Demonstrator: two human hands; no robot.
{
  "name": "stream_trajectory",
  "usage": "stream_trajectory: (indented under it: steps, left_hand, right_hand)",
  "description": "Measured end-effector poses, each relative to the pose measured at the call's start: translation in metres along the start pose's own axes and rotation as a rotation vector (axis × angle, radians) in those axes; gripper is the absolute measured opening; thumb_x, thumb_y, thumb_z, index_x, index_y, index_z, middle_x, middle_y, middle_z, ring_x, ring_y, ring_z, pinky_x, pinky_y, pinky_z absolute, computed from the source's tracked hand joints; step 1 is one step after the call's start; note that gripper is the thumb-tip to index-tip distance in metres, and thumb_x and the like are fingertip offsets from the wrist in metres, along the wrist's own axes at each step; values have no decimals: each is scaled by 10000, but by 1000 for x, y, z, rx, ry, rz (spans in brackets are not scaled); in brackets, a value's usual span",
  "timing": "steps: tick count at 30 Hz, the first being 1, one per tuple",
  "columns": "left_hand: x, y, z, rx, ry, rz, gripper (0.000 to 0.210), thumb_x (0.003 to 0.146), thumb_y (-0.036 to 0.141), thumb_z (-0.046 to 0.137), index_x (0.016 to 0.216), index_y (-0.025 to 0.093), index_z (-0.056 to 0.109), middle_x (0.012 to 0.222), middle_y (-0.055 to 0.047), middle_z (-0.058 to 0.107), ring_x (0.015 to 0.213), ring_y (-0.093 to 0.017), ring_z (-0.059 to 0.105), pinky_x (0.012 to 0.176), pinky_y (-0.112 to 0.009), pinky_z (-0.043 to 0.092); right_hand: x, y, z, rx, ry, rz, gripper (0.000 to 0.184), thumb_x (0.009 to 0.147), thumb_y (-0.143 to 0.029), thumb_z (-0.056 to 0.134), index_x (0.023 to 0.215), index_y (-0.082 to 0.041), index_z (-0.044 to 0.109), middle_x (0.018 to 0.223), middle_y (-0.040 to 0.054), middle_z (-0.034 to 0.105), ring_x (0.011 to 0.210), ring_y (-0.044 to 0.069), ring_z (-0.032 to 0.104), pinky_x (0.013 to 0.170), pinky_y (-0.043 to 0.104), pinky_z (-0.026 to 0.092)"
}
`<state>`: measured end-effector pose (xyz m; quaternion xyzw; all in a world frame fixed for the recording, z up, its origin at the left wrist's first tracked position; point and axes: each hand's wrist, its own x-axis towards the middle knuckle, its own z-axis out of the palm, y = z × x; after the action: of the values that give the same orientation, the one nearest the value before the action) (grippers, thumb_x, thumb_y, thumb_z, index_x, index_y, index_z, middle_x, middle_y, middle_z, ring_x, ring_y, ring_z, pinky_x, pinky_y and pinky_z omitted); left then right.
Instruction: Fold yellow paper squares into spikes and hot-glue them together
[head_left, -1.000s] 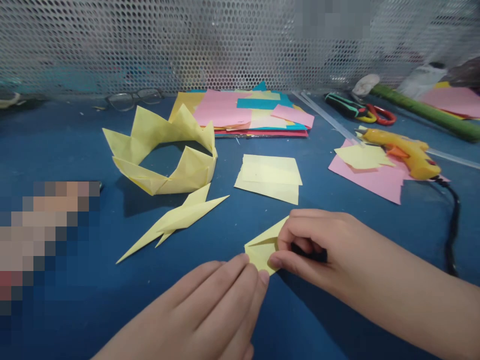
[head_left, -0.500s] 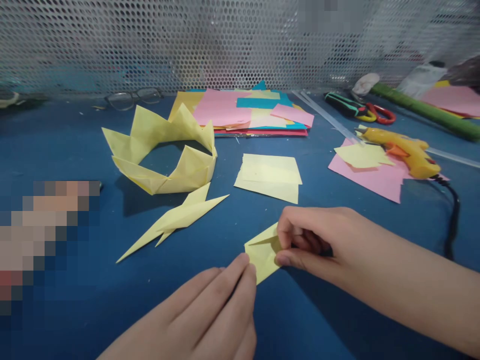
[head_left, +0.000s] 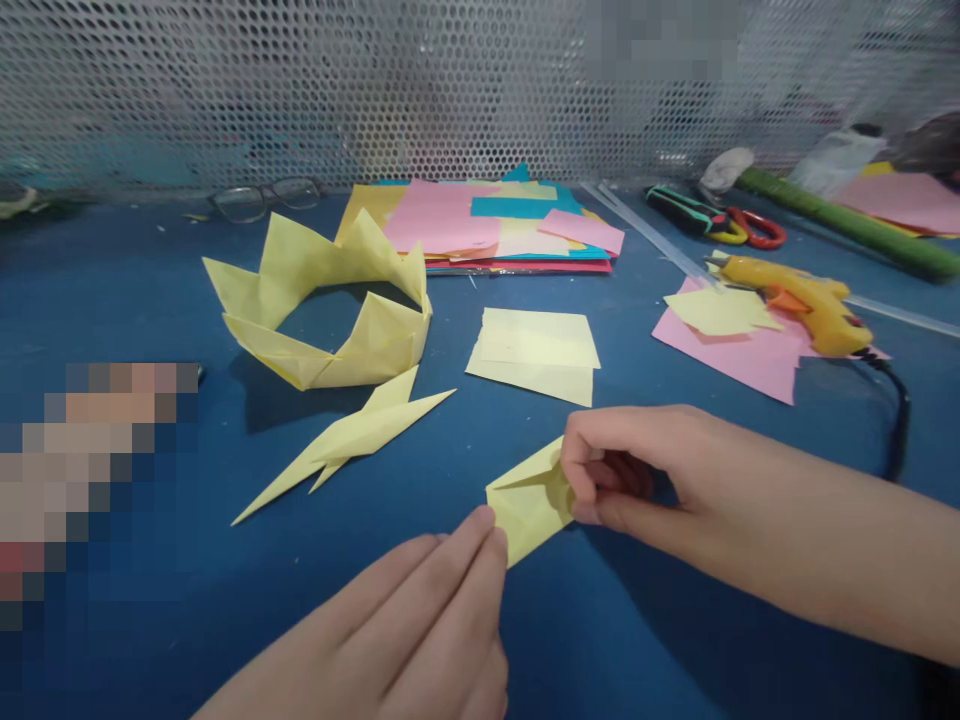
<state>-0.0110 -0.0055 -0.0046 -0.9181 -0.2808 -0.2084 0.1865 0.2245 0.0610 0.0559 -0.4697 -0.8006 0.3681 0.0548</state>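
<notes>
A small folded piece of yellow paper (head_left: 529, 505) lies between my two hands near the front of the blue table. My left hand (head_left: 420, 620) pinches its left corner; the thumb is hidden beneath the fingers. On the right, my right hand (head_left: 630, 465) is closed with thumb and forefinger pinching the paper's right end. A crease runs along the paper's upper side. Left of it rests a pointed folded yellow paper shape (head_left: 352, 440), just in front of a yellow paper crown (head_left: 322, 310). Two flat yellow paper pieces (head_left: 532, 355) overlap behind my hands.
At the back sits a stack of coloured paper (head_left: 450, 220). A yellow glue gun (head_left: 802, 300) with a black cord lies right, by pink paper (head_left: 735, 360). Behind are red-handled scissors (head_left: 757, 230), a green stick (head_left: 840, 215) and glasses (head_left: 262, 198). A pixelated patch covers the left edge.
My right hand has moved slightly right and up along the paper, so more of the paper shows between the hands. My left hand stays nearly still.
</notes>
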Motion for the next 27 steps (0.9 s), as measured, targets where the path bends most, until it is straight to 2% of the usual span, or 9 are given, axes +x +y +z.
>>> stream_trajectory:
  steps: [3, 6, 10, 13, 15, 17, 20, 27]
  left_hand:
    - [5, 2, -1, -12, -78, -49, 303, 867, 371, 566, 1095, 208, 680, 1159, -47, 697, 1145, -225, 613, 1021, -346, 483]
    - [10, 2, -2, -16, -117, -71, 395, 865, 427, 568, 1180, 206, 654, 1171, -63, 693, 1140, -238, 616, 1018, -363, 484]
    - [10, 0, -4, -15, -120, -64, 412, 893, 431, 544, 1228, 208, 635, 1183, -57, 690, 1148, -224, 602, 1035, -346, 450]
    - [7, -2, -6, -33, -75, -32, 329, 957, 360, 472, 1212, 230, 635, 1197, 7, 690, 1158, -167, 573, 1105, -298, 346]
    - [4, -3, -6, -40, -75, -24, 301, 988, 334, 431, 1196, 245, 630, 1178, 46, 700, 1155, -141, 550, 1136, -276, 269]
    - [1, -3, -5, -46, -90, -64, 314, 992, 365, 420, 1211, 255, 617, 1156, 35, 707, 1141, -153, 549, 1131, -283, 259]
    - [0, -3, -2, -33, -45, -83, 322, 979, 390, 411, 1210, 296, 614, 1162, 24, 692, 1137, -171, 548, 1124, -287, 258]
    - [1, -5, -4, -10, -54, -126, 358, 955, 410, 440, 1238, 268, 605, 1189, 4, 682, 1165, -177, 534, 1152, -283, 229]
  right_hand:
    - [-1, 1, -8, 10, -53, -7, 165, 823, -95, 552, 721, -219, 515, 628, -81, 537, 550, 81, 461, 478, 185, 362]
    - [-2, 2, -14, 2, -47, -35, 164, 762, -85, 600, 740, -230, 526, 671, -85, 549, 591, 84, 484, 519, 187, 385]
    - [2, 4, -11, 9, 68, -135, 155, 796, -258, 715, 890, -258, 592, 946, -51, 607, 865, 120, 558, 748, 224, 455]
    - [7, 7, -6, 10, 38, -227, 169, 843, -284, 706, 977, -261, 606, 1078, -29, 584, 982, 124, 548, 849, 237, 446]
    - [8, 7, -3, -3, 24, -251, 176, 858, -243, 686, 1012, -260, 602, 1083, -30, 585, 984, 116, 547, 848, 228, 441]
    - [8, 7, -1, -11, 34, -243, 238, 853, -236, 690, 1069, -277, 597, 1088, -38, 595, 976, 114, 551, 825, 222, 442]
    - [6, 6, 0, -18, 57, -219, 311, 832, -247, 717, 1115, -305, 600, 1093, -47, 605, 947, 113, 557, 794, 215, 446]
    - [7, 4, 4, -73, 96, -225, 282, 801, -260, 757, 1065, -278, 662, 827, -58, 616, 620, 81, 487, 554, 185, 393]
